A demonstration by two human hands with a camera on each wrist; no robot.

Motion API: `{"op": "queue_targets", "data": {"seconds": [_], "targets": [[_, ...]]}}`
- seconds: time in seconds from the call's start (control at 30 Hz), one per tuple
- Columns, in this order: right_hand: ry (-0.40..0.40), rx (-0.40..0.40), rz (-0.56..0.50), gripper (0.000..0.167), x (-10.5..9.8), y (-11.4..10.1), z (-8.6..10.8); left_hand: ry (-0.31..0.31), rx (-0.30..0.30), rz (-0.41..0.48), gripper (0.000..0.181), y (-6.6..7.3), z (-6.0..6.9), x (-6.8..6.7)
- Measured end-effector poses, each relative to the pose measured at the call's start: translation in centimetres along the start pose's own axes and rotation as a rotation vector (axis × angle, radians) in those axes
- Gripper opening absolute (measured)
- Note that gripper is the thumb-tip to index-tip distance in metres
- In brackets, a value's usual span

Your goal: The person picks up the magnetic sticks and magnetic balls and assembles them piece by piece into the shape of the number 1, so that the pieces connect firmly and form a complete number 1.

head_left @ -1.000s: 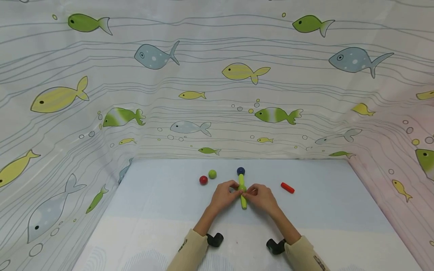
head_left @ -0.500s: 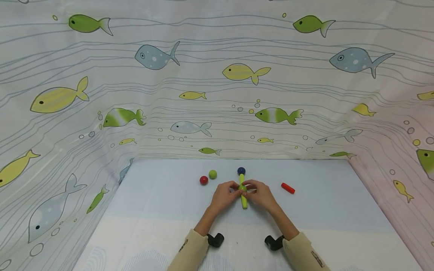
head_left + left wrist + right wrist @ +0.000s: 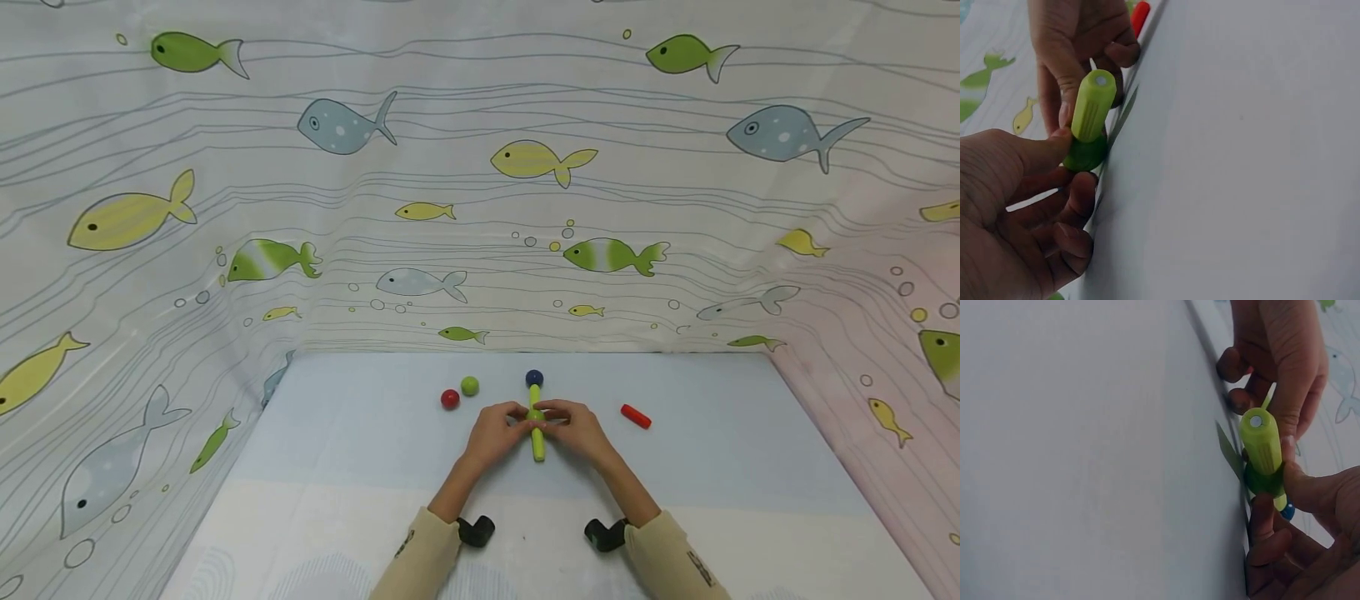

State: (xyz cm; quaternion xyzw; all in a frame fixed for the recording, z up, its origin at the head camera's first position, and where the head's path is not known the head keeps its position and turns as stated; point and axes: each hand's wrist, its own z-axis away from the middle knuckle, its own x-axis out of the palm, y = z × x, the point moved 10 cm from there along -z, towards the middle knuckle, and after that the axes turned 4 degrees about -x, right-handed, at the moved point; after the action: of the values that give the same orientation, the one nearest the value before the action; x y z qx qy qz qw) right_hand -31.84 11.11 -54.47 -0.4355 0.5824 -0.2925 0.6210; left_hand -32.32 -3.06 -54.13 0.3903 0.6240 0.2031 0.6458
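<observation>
A chain of pieces lies lengthwise between my hands: a yellow-green rod on the near side, a green ball in the middle, another yellow-green rod beyond it and a dark blue ball at the far end. My left hand pinches the green ball from the left. From the right, my right hand grips the same ball between thumb and fingers. In both wrist views the near rod's end shows a small round silvery disc. Fingers partly cover the green ball.
A red ball and a loose green ball sit left of the chain. To the right lies a red rod. A fish-patterned curtain rises behind and along both sides of the table.
My right hand has shifted slightly left, its fingers now reaching farther over the far side of the green ball. The left hand and the loose pieces look unmoved.
</observation>
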Motion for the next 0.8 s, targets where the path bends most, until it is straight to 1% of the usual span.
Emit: {"op": "queue_targets", "data": {"seconds": [0.23, 0.33, 0.4, 0.5, 0.63, 0.8], "targets": [[-0.001, -0.008, -0.001, 0.028, 0.0, 0.1, -0.2, -0.012, 0.035, -0.018, 0.024, 0.6, 0.2, -0.3], [0.003, -0.002, -0.002, 0.027, 0.0, 0.1, -0.2, -0.017, 0.035, -0.031, 0.023, 0.7, 0.2, -0.5], [0.002, 0.003, -0.002, 0.027, 0.0, 0.2, -0.2, -0.007, 0.030, -0.044, 0.023, 0.7, 0.1, -0.7], [-0.001, 0.011, -0.004, 0.027, 0.0, 0.2, -0.3, 0.031, 0.020, -0.053, 0.023, 0.5, 0.0, -1.4], [-0.002, 0.019, 0.007, 0.027, 0.0, 0.3, -0.3, 0.098, 0.004, -0.051, 0.026, 0.4, 0.1, -2.8], [-0.006, 0.032, 0.018, 0.027, 0.1, 0.4, -0.3, 0.170, -0.055, -0.029, 0.029, 0.0, 0.2, -4.6]]}}
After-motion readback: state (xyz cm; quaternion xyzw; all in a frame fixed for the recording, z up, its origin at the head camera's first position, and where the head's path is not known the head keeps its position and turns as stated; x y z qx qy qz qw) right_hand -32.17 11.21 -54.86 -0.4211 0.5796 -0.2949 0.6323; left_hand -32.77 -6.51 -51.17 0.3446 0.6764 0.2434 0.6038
